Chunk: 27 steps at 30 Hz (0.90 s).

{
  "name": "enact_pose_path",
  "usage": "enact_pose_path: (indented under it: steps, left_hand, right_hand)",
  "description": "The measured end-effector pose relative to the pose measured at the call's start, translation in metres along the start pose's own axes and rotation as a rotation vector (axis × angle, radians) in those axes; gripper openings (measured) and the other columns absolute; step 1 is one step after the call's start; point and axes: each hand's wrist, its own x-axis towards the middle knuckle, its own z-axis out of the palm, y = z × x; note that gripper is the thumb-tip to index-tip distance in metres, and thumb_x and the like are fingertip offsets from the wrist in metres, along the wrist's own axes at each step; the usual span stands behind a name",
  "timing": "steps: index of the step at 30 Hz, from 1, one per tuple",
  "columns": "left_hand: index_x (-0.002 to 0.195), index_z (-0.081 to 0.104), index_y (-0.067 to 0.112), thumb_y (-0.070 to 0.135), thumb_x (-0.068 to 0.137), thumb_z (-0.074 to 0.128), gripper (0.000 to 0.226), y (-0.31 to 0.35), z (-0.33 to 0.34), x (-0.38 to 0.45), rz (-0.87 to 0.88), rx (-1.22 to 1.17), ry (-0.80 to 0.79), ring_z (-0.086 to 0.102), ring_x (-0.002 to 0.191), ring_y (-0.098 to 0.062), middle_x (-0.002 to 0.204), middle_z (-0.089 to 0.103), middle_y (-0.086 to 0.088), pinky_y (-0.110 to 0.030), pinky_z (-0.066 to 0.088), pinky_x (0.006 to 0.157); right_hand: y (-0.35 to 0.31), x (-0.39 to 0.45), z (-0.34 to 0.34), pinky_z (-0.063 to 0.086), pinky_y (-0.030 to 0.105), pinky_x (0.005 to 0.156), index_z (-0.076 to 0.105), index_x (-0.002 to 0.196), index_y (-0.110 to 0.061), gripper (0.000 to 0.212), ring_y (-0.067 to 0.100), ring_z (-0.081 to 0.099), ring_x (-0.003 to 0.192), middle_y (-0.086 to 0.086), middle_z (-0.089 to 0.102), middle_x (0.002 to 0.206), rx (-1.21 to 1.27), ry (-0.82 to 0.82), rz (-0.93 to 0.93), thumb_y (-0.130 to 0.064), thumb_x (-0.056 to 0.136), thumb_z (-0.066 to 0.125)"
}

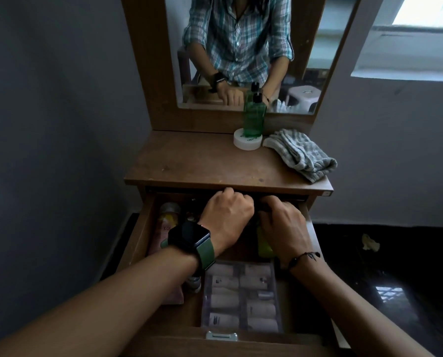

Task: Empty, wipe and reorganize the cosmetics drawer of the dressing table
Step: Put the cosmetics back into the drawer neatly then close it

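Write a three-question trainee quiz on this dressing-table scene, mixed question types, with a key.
1. True or false: the drawer is pulled open with items inside.
2. Multiple choice: the green bottle stands on A) the grey towel, B) the white round jar, C) the floor.
3. Fill in: the smartwatch is on the ___ wrist.

Key
1. True; both the left hand and right hand reach into its back, and the clear organiser box lies at its front.
2. B.
3. Left.
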Motion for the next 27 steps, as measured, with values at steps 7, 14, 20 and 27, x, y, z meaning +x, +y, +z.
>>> enact_pose_path:
  steps: [7, 14, 20, 27]
  left_hand:
    - [0.097, 0.066, 0.008, 0.009, 0.090, 0.050, 0.018, -0.031, -0.042, 0.027, -0.256, -0.538, 0.213, 0.064, 0.090, -0.025, 0.098, 0.069, -0.011, -0.037, 0.053, 0.079]
    - [0.106, 0.055, 0.011, 0.003, 0.086, 0.057, 0.021, -0.063, -0.072, 0.091, -0.420, -0.865, 0.252, 0.054, 0.095, -0.022, 0.100, 0.057, -0.011, -0.027, 0.044, 0.076]
    - [0.128, 0.048, 0.001, 0.005, 0.088, 0.057, 0.042, -0.066, -0.061, 0.122, -0.390, -0.830, 0.216, 0.053, 0.117, -0.030, 0.127, 0.056, -0.018, -0.031, 0.043, 0.092]
    - [0.118, 0.055, 0.002, 0.015, 0.088, 0.058, 0.032, -0.062, -0.036, 0.138, -0.407, -0.746, 0.291, 0.058, 0.110, -0.034, 0.119, 0.062, -0.019, -0.036, 0.046, 0.085]
  right_hand:
    - [-0.014, 0.009, -0.032, 0.046, 0.033, 0.061, 0.066, 0.090, -0.008, 0.010, 0.032, 0.063, 0.070, 0.014, 0.068, 0.076, 0.102, 0.245, -0.160, -0.008, 0.083, 0.060]
    - [-0.036, 0.104, -0.071, 0.047, 0.041, 0.083, 0.062, 0.107, -0.004, 0.025, 0.033, 0.060, 0.096, 0.017, 0.067, 0.103, 0.113, 0.263, -0.094, -0.007, 0.084, 0.053]
    - [-0.034, 0.169, -0.075, 0.043, 0.035, 0.086, 0.057, 0.116, -0.003, 0.032, 0.033, 0.052, 0.110, 0.019, 0.059, 0.118, 0.060, 0.124, -0.019, -0.008, 0.085, 0.052]
    - [-0.023, 0.179, -0.059, 0.047, 0.043, 0.094, 0.055, 0.121, -0.008, 0.041, 0.032, 0.054, 0.112, 0.016, 0.059, 0.120, 0.084, 0.054, -0.046, -0.010, 0.080, 0.061]
